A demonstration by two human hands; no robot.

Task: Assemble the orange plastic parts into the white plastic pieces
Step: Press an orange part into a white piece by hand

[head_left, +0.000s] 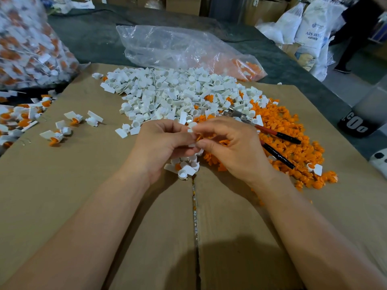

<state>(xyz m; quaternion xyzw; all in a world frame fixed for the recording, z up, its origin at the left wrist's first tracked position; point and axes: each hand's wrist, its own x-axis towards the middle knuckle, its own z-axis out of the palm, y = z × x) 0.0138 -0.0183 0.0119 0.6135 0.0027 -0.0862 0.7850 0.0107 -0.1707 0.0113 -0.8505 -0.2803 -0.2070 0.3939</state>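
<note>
Many white pieces [178,95], orange parts [310,155], pliers [278,134] crowd cardboard [83,185].

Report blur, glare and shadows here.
Head view: the crinkled clear plastic bag catches white glare; the full bag of white-and-orange pieces at the left edge is blurred; a soft shadow darkens the brown cardboard sheet at the bottom.

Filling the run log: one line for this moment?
left hand: pinches white piece | right hand: pinches orange part | finished pieces: cardboard, left side
</note>
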